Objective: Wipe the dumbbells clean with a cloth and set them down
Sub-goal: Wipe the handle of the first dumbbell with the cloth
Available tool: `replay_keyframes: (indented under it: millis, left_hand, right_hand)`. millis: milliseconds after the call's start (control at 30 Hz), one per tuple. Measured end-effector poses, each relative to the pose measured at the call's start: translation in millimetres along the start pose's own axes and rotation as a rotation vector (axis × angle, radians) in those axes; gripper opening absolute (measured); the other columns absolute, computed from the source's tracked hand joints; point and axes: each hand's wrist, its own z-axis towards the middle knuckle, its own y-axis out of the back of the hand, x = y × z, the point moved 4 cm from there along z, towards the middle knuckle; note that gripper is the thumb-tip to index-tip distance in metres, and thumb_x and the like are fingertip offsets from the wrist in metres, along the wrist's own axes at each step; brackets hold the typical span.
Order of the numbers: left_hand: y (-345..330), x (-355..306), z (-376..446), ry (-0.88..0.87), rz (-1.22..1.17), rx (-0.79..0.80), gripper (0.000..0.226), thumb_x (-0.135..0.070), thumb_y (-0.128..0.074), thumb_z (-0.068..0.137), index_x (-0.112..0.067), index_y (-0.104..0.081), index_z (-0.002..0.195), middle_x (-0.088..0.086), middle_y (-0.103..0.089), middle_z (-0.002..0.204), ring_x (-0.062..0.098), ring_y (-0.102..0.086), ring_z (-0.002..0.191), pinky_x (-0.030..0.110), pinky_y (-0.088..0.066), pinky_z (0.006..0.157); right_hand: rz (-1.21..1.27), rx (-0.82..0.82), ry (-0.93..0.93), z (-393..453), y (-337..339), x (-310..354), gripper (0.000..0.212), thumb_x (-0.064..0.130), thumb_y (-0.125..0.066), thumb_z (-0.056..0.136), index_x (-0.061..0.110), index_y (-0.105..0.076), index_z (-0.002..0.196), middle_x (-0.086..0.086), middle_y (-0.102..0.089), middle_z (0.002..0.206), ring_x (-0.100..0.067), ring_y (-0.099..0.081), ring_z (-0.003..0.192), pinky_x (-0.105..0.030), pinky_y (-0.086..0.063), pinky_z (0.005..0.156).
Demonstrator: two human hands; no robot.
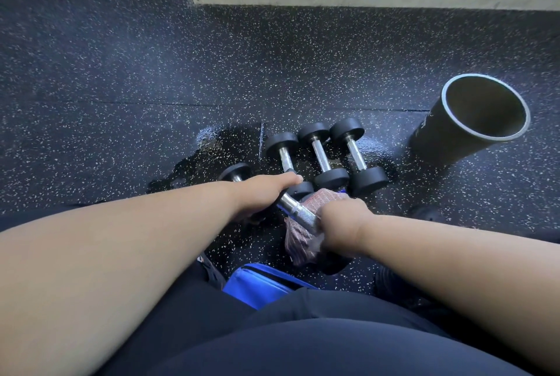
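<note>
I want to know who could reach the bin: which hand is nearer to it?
Right. The right hand, holding the cloth on the dumbbell, is below-left of the bin; the left hand is farther left.

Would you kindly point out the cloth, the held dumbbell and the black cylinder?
cloth (298, 244): head view, hanging fold below the handle.
held dumbbell (298, 212): head view, middle of its metal handle.
black cylinder (439, 136): head view, outer side wall.

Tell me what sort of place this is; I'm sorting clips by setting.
Most likely a gym or workout room: speckled black rubber floor, and three small dumbbells lying side by side on it, with a fourth dumbbell held in both hands.
</note>
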Motion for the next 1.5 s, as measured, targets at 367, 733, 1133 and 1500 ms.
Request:
replay_keyframes:
  millis: [367, 733, 1133, 1500]
  left_hand:
    - [0.5, 0.7, -1.4, -0.03, 0.043, -0.036, 0.054, -0.058, -0.056, 0.106, -0.019, -0.06, 0.068, -0.01, -0.057, 0.048, 0.011, -0.049, 0.052, 0.029, -0.035, 0.057]
    - [1.5, 1.8, 0.8, -0.024, 0.055, -0.034, 0.052, -0.06, -0.056, 0.104, -0.021, -0.061, 0.071, -0.007, -0.058, 0.055, 0.013, -0.05, 0.05, 0.029, -0.036, 0.058]
    - [-0.7, 1.4, -0.1, -0.018, -0.004, 0.032, 0.049, -0.056, -0.052, 0.108, -0.02, -0.06, 0.075, -0.008, -0.058, 0.047, 0.007, -0.05, 0.034, 0.023, -0.036, 0.051]
    - [0.4, 6.5, 4.3, 0.002, -0.016, 0.024, 0.049, -0.058, -0.053, 0.105, -0.019, -0.063, 0.077, -0.006, -0.06, 0.05, 0.01, -0.052, 0.037, 0.025, -0.039, 0.054]
  right_hand:
    - [0.342, 0.146, 0.172, 9.9, 12.2, -17.7, 0.101, 0.032, -0.074, 0.081, 0.041, -0.018, 0.164, -0.002, -0.042, 0.151, -0.024, -0.053, 0.132, -0.042, -0.048, 0.11]
    - [0.123, -0.033, 0.131, 24.0, -9.2, 3.3, 0.048, 0.052, -0.079, 0.06, 0.032, -0.056, 0.096, 0.008, -0.067, 0.091, -0.022, -0.068, 0.091, -0.034, -0.056, 0.082]
    - [0.252, 0.161, 0.114, 3.6, 25.2, -26.8, 0.09, 0.051, -0.092, 0.067, 0.038, -0.051, 0.146, 0.018, -0.064, 0.107, -0.01, -0.063, 0.092, -0.026, -0.049, 0.082]
    - [0.004, 0.074, 0.078, 0.0, 18.5, -13.4, 0.044, 0.06, -0.075, 0.083, 0.017, -0.069, 0.084, 0.003, -0.068, 0.077, -0.025, -0.066, 0.079, -0.031, -0.048, 0.071]
